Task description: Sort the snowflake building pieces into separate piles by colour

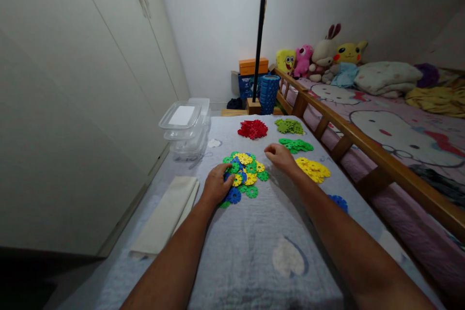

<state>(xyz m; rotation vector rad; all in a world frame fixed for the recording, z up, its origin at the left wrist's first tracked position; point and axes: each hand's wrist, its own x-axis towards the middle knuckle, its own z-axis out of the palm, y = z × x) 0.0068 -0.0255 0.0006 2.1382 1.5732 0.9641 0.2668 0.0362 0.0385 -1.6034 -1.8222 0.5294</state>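
A mixed heap of flower-shaped plastic discs [250, 179] in yellow, green and blue lies mid-table. My left hand [217, 184] rests on the heap's left side, thumb and forefinger apart, touching the discs. To the right of the heap, my right hand [281, 157] is closed with fingertips together. What it holds, if anything, is hidden. Single-colour piles stand around it: red pieces [253, 129], light green pieces [288, 126], green discs [296, 145] and yellow discs [313, 169]. Blue discs [338, 202] are partly covered by my right forearm.
Stacked clear plastic containers [181, 128] stand at the table's back left. A folded cream cloth [169, 215] lies at the left. The wooden bed rail [341, 131] runs along the right side. Beyond the far edge rises a black pole [259, 34] on a wooden base.
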